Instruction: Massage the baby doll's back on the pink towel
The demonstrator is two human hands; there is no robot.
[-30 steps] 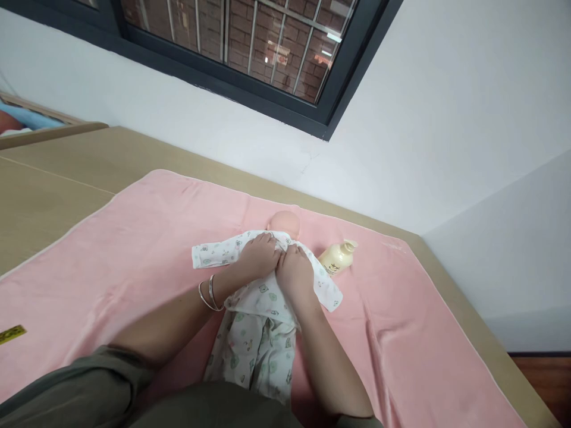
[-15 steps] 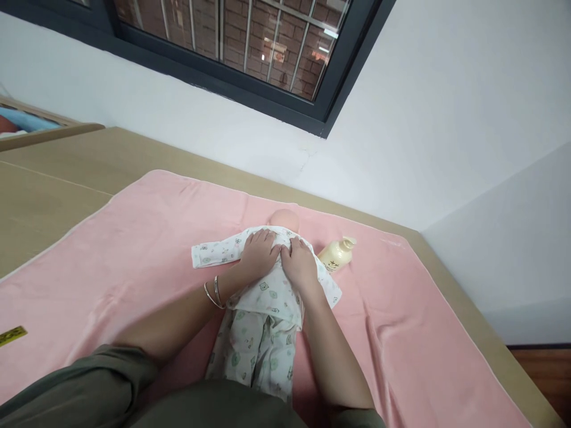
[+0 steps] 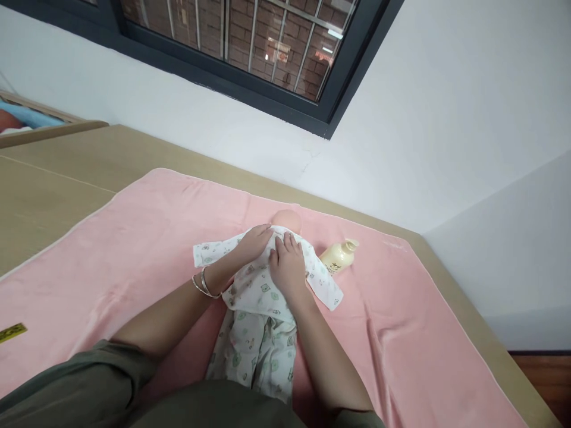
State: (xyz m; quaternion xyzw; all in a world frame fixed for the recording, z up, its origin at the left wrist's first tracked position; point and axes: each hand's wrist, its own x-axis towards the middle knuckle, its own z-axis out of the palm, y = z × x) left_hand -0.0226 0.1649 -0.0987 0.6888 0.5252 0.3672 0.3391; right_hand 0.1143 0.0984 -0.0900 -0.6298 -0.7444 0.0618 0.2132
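A baby doll (image 3: 286, 220) lies on its back on a pink blanket (image 3: 147, 238), its head at the far end. It wears a white patterned top (image 3: 263, 291) and matching trousers (image 3: 250, 348), with one sleeve stretched to the left and the other slanting down to the right. My left hand (image 3: 256, 242) rests on the doll's left-side shoulder, fingers stretched toward the neck. My right hand (image 3: 286, 261) lies flat over the middle of the chest, fingers slightly apart. The two hands sit close together and neither grasps anything visible. The face is hard to make out.
Just right of the doll, a cream pump bottle (image 3: 339, 255) lies tilted on the blanket. A yellow label (image 3: 12, 333) shows at the left edge. Beneath the blanket is a wooden surface (image 3: 66, 178), bordered by a white wall (image 3: 375, 172) and a dark-framed window (image 3: 321, 119).
My right hand has shifted left from the right side of the chest to its middle. My left hand has turned and moved slightly up toward the shoulder and neck.
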